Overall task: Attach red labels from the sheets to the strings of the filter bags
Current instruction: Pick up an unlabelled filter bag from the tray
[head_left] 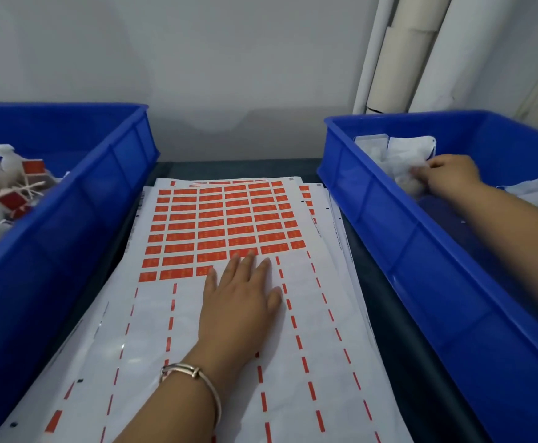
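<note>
Left forearm enters at bottom centre of the frame, thin bangle on the wrist. Left hand lies flat on the top label sheet, fingers straight and slightly spread, holding nothing; fingertips touch the lowest rows of red labels. Lower half of that sheet is stripped: only red dashed strips between bare columns. Labels still fill the upper half, in a grid at frame centre. More sheets lie stacked beneath, edges showing along the right side.

Right hand, upper right of the frame, reaches into the right blue bin. Its fingers are curled over a white filter bag; the grip looks closed on the bag, though the fingertips are blurred. Other white bags lie at the bin's far end, a few more just beside the forearm.

Left blue bin, at the left edge, holds a heap of tagged bags, white with red labels on their strings.

Dark desk shows between sheets and bins. White rolls stand against the wall, upper right.
</note>
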{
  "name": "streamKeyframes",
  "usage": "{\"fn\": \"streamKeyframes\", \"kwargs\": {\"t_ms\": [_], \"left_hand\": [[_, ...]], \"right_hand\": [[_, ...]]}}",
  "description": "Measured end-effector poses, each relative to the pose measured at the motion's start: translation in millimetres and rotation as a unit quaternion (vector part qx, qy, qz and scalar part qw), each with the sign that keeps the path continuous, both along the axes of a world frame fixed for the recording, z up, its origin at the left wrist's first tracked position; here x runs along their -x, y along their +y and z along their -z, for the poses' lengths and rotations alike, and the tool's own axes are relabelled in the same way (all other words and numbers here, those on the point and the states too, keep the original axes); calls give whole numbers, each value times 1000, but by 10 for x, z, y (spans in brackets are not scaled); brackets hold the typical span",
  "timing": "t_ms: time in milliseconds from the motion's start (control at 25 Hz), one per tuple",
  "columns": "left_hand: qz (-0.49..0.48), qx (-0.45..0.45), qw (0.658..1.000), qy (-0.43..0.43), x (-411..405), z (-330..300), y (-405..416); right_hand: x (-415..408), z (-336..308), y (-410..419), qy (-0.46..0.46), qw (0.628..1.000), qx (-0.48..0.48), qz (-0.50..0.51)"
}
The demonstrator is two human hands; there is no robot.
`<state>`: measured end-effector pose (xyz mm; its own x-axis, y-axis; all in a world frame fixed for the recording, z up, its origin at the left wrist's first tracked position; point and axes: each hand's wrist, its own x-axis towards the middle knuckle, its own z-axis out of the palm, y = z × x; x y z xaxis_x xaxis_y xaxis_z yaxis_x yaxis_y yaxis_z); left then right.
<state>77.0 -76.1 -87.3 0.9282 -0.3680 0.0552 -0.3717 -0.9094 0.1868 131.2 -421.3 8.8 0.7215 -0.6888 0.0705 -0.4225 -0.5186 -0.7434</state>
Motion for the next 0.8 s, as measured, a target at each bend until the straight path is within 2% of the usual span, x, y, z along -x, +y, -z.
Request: {"fn": "streamKeyframes", "kwargs": {"t_ms": [120, 360, 480, 560, 640, 720, 800], "left_hand": [[6, 14, 1000, 7, 3, 7, 10], [13, 50, 999, 10, -4, -6, 17], [18, 64, 998, 6, -4, -28, 25], [13, 117, 993, 4, 9, -56, 34], [-28, 263, 964, 41, 42, -98, 53], [-75, 432, 892, 112, 69, -181, 90], [-108, 524, 833, 143, 77, -274, 125]], "right_hand": [[152, -216, 38, -42, 998, 36, 32], [394, -810, 435, -150, 988, 15, 21], [439, -1071, 876, -188, 982, -9, -15], [477, -1115, 1253, -199, 977, -43, -64], [530, -1017, 1631, -182, 973, -80, -119], [593, -786, 1930, -141, 969, -121, -165], [660, -479, 2117, -97, 965, -146, -193]]}}
